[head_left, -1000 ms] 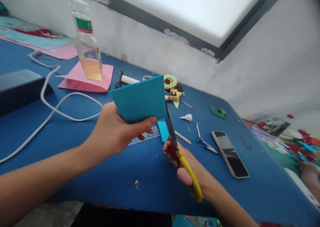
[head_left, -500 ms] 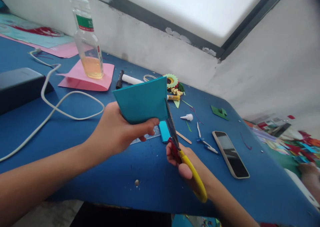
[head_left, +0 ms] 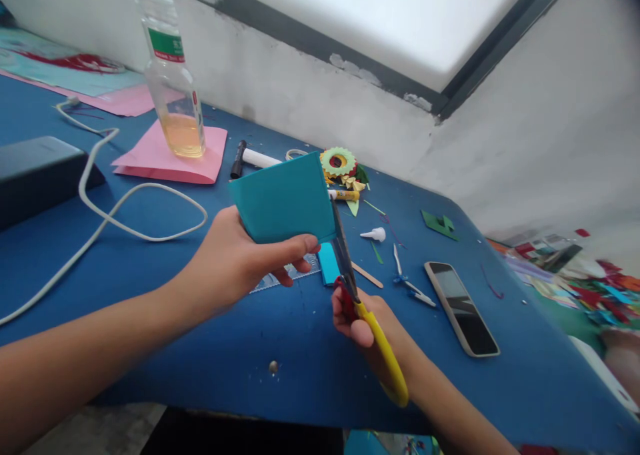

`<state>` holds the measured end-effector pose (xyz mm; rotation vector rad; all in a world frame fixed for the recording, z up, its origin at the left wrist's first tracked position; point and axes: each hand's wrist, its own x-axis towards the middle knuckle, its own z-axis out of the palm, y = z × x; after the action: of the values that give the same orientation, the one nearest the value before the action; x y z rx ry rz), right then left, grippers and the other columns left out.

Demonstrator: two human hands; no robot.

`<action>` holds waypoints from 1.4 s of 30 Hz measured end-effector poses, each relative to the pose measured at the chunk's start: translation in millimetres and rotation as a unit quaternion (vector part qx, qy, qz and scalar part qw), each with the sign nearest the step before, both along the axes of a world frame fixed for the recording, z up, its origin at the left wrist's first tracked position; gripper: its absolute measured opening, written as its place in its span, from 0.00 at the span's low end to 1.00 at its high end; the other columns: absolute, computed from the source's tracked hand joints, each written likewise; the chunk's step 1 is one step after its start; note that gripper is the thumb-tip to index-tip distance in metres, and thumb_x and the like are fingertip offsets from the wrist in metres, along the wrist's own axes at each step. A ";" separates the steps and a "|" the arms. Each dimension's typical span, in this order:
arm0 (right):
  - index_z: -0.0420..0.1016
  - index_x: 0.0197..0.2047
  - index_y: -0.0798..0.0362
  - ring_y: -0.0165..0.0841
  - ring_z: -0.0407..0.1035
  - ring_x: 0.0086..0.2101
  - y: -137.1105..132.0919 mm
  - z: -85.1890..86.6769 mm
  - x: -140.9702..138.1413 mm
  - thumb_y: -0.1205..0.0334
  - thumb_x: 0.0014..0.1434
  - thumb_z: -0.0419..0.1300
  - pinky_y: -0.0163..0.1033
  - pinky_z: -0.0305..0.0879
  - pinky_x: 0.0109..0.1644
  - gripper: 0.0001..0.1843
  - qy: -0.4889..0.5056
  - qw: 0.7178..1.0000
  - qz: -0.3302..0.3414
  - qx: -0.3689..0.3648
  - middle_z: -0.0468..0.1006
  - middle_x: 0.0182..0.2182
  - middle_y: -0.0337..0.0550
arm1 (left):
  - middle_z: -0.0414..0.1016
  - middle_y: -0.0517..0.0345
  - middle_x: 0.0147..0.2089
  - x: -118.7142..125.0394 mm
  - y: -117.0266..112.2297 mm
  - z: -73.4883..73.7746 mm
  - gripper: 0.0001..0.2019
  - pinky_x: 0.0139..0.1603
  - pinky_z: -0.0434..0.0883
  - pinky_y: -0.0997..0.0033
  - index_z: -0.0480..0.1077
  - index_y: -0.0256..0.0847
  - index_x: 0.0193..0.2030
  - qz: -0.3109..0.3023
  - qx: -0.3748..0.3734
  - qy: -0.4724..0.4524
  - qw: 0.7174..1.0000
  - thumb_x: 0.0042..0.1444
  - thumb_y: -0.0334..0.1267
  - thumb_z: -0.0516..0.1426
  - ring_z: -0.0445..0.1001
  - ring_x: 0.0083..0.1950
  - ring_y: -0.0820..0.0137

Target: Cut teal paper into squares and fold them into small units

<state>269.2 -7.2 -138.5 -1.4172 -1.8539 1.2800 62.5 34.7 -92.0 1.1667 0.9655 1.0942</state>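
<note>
From afar, I have the left hand [head_left: 246,255] pinching the teal paper [head_left: 283,200] above the table [head_left: 215,368], apparently so its right edge stands free for the scissors [head_left: 365,311], whose handles the right hand [head_left: 390,325] grips, blades angled up alongside that edge.

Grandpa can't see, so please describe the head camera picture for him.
A left hand holds up a teal sheet while the right hand holds scissors at the sheet's edge, above a blue table with a bottle and a phone.
</note>
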 end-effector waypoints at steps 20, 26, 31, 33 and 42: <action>0.65 0.29 0.52 0.27 0.60 0.19 -4.1 1.5 -2.4 0.31 0.53 0.45 0.30 0.53 0.19 0.30 0.016 1.000 0.005 -0.005 0.67 0.17 0.36 | 0.73 0.65 0.22 -0.5 0.8 0.7 0.06 0.16 0.69 0.85 0.72 0.39 0.27 -0.026 -0.009 -0.045 0.999 0.44 0.35 0.65 0.73 0.22 0.77; 0.64 0.28 0.52 0.26 0.57 0.17 -5.1 0.1 -2.5 0.31 0.53 0.45 0.28 0.57 0.17 0.30 0.020 1.000 0.008 -0.013 0.65 0.16 0.34 | 0.74 0.67 0.23 -0.9 1.5 -1.1 0.05 0.16 0.70 0.86 0.73 0.39 0.27 -0.027 -0.007 -0.052 0.998 0.44 0.34 0.65 0.73 0.22 0.77; 0.64 0.28 0.52 0.24 0.56 0.15 -4.5 0.7 -2.2 0.30 0.51 0.46 0.28 0.58 0.15 0.31 0.026 0.999 0.003 -0.033 0.63 0.16 0.33 | 0.74 0.67 0.21 -0.1 2.7 -0.9 0.05 0.17 0.70 0.87 0.72 0.39 0.27 -0.029 -0.008 -0.055 0.998 0.45 0.34 0.65 0.73 0.22 0.77; 0.64 0.28 0.53 0.24 0.56 0.14 -4.7 2.3 -2.3 0.27 0.49 0.45 0.29 0.59 0.15 0.33 0.031 0.999 0.005 -0.037 0.63 0.16 0.33 | 0.74 0.67 0.22 -0.6 2.3 -1.0 0.05 0.17 0.70 0.87 0.72 0.39 0.27 -0.031 -0.006 -0.052 0.998 0.45 0.34 0.65 0.74 0.22 0.77; 0.62 0.26 0.53 0.24 0.56 0.13 -3.3 9.1 -3.7 0.24 0.46 0.41 0.30 0.58 0.15 0.37 -0.007 1.000 0.021 -0.012 0.61 0.15 0.33 | 0.73 0.67 0.23 -1.7 2.9 -1.6 0.07 0.16 0.71 0.84 0.72 0.39 0.29 -0.030 -0.015 -0.037 0.999 0.43 0.36 0.66 0.73 0.22 0.76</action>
<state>265.6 -10.4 -129.3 -1.4113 -1.8930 1.3200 60.7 37.6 -93.6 1.1152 0.8815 1.0652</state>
